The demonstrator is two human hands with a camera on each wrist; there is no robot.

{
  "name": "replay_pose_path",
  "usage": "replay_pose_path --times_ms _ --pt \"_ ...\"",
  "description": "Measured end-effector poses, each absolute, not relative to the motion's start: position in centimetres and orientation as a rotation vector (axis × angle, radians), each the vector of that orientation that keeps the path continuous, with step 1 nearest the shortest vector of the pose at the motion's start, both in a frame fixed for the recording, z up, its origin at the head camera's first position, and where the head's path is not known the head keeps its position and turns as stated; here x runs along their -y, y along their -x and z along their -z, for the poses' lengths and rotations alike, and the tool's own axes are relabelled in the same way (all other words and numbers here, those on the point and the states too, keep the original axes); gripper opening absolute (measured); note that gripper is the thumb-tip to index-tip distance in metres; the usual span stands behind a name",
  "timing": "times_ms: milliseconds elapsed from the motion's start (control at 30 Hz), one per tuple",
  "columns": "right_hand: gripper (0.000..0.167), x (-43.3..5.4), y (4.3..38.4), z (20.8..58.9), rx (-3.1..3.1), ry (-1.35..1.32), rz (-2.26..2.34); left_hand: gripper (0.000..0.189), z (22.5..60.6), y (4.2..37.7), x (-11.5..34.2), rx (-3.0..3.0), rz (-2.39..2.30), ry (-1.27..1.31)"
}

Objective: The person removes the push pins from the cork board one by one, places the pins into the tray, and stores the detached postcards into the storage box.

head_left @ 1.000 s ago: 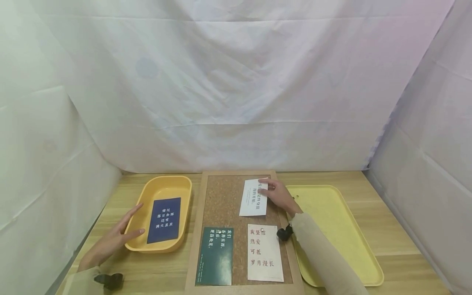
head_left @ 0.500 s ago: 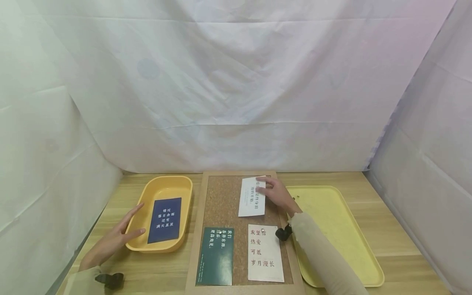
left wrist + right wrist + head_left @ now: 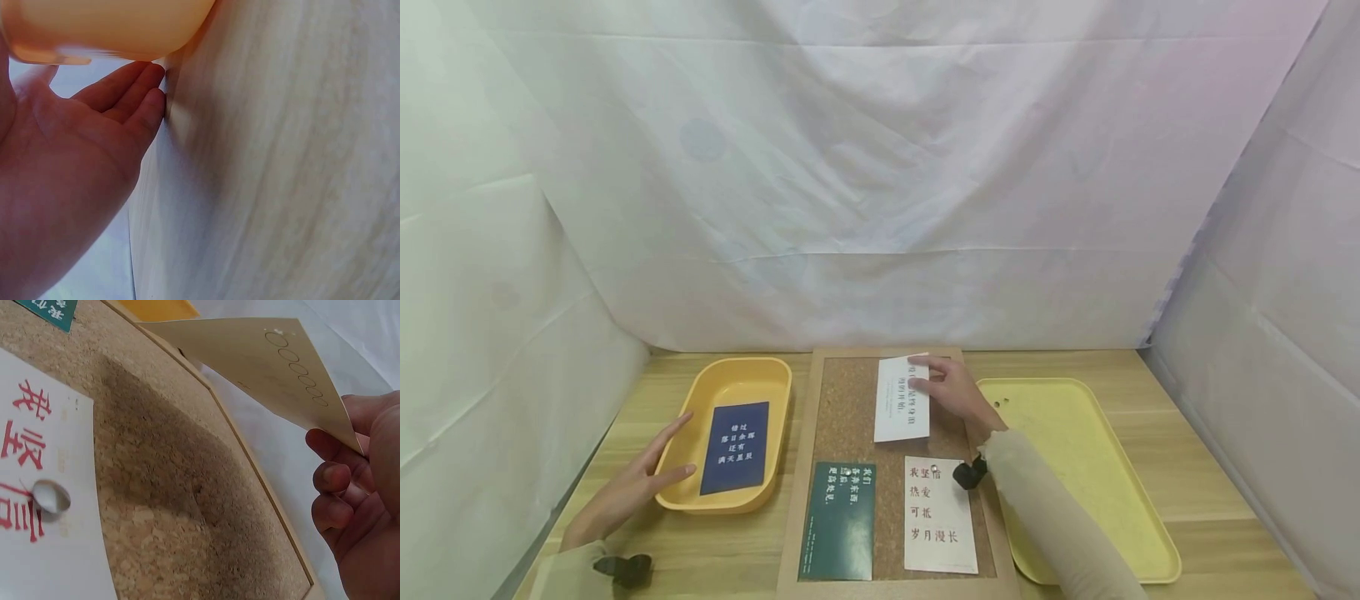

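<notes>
Pinching a white card between thumb and fingers of the right hand — tilted, raised off the corkboard toward its far edge. Reaching over the left rim of a yellow tub, near the table's left edge, with the left hand, thumb and fingers spread apart — clasping nothing.

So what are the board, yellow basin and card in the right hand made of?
Board: apparently cork, matte, with brown flecks.
Yellow basin: probably plastic, smooth, with soft glossy highlights.
Card: likely stiff paper, fairly matte, nearly flat though the right hand holds only one edge.
</notes>
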State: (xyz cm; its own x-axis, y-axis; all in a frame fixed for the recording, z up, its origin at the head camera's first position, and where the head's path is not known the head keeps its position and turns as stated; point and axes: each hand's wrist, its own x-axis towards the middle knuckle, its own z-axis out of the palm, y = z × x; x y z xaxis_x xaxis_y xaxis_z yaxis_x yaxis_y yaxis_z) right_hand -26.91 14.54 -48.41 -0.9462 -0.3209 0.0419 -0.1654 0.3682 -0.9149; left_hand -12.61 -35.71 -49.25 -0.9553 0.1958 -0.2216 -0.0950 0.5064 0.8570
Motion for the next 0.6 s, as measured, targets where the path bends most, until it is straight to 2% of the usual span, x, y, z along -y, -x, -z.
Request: replay_pose_path --times_ms 600 --pt "0.045 -11.1 25.8 46.7 -2.245 0.449 1.800 0.083 49.2 12.4 36.1 -2.470 -1.408 -0.082"
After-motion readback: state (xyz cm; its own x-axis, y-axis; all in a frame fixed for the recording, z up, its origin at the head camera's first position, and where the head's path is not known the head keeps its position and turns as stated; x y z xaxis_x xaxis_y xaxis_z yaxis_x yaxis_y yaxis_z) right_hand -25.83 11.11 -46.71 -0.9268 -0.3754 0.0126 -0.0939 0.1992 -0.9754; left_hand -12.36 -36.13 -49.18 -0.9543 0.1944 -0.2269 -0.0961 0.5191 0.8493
